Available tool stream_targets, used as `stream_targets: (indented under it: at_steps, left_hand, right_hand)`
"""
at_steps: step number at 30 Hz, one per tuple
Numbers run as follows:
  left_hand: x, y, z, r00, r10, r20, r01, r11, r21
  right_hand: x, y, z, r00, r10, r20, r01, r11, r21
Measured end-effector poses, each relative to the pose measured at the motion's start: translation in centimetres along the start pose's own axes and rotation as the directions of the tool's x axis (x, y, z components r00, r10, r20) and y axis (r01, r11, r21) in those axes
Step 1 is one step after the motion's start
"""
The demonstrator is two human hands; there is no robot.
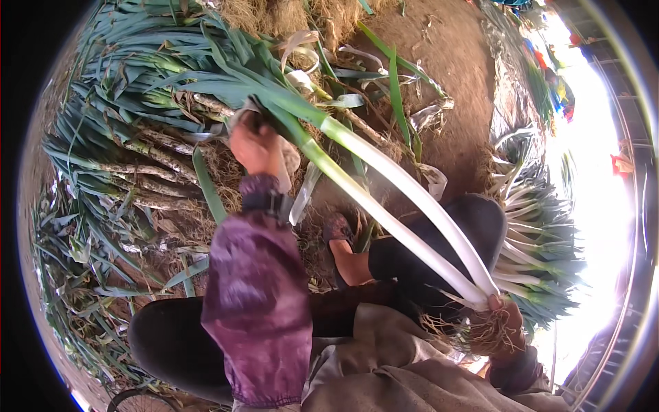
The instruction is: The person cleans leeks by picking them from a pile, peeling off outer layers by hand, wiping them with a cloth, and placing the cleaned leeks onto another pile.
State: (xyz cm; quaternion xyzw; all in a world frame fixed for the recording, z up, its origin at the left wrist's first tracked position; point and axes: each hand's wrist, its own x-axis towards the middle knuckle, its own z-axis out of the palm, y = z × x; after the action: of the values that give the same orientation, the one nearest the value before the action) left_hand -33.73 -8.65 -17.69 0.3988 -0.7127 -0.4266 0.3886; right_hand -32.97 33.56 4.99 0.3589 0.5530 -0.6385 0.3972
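Observation:
Two peeled leeks (401, 201) slant across the view, their white shanks bare and their green leaves to the upper left. My right hand (507, 324) grips them at the root end, where a tangle of thin brown roots (484, 329) hangs. My left hand (255, 141) is curled beside the green leaves (267, 87), with a grey-brown cloth or worn glove (287, 157) about it. Blur hides whether its fingers hold anything. Below the left hand's wrist, a dark band (267, 203) sits over a purple sleeve (257, 304).
Unpeeled leeks (159, 159) with dirty shanks are heaped at left. Cleaned leeks (535, 257) lie in a row at right. Stripped leaves (396, 98) and root clumps (288, 18) litter the soil (453, 56). My bent knees (479, 221) frame the workspace. Part of a spoked wheel (141, 401) shows at lower left.

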Motion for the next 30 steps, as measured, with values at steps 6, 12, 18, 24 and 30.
stream_targets:
  at_steps: [6, 12, 18, 24, 30]
  left_hand:
    - [-6.1, 3.5, 2.2, 0.836, 0.545, -0.067, -0.536, 0.837, 0.114]
    - [-2.6, 2.2, 3.0, 0.968, 0.242, -0.067, -0.229, 0.96, 0.16]
    - [-5.1, -1.3, -1.8, 0.757, -0.546, 0.358, 0.606, 0.384, -0.697]
    - [-9.9, 7.6, -0.2, 0.689, -0.323, 0.649, 0.699, 0.061, -0.712]
    - [-4.8, 12.5, 0.0, 0.942, 0.228, 0.245, -0.092, 0.88, -0.466]
  right_hand:
    - [0.1, 0.6, 0.9, 0.999, -0.038, -0.017, 0.037, 0.997, -0.067]
    - [0.1, 1.0, -2.7, 0.976, 0.193, 0.103, -0.184, 0.978, -0.095]
    - [-0.8, 0.2, 0.2, 0.95, 0.118, 0.288, 0.053, 0.851, -0.522]
    - [-2.9, 1.8, -2.8, 0.831, 0.051, 0.554, 0.504, 0.352, -0.788]
    - [-1.6, 5.4, -7.0, 0.695, -0.221, 0.684, 0.716, 0.293, -0.634]
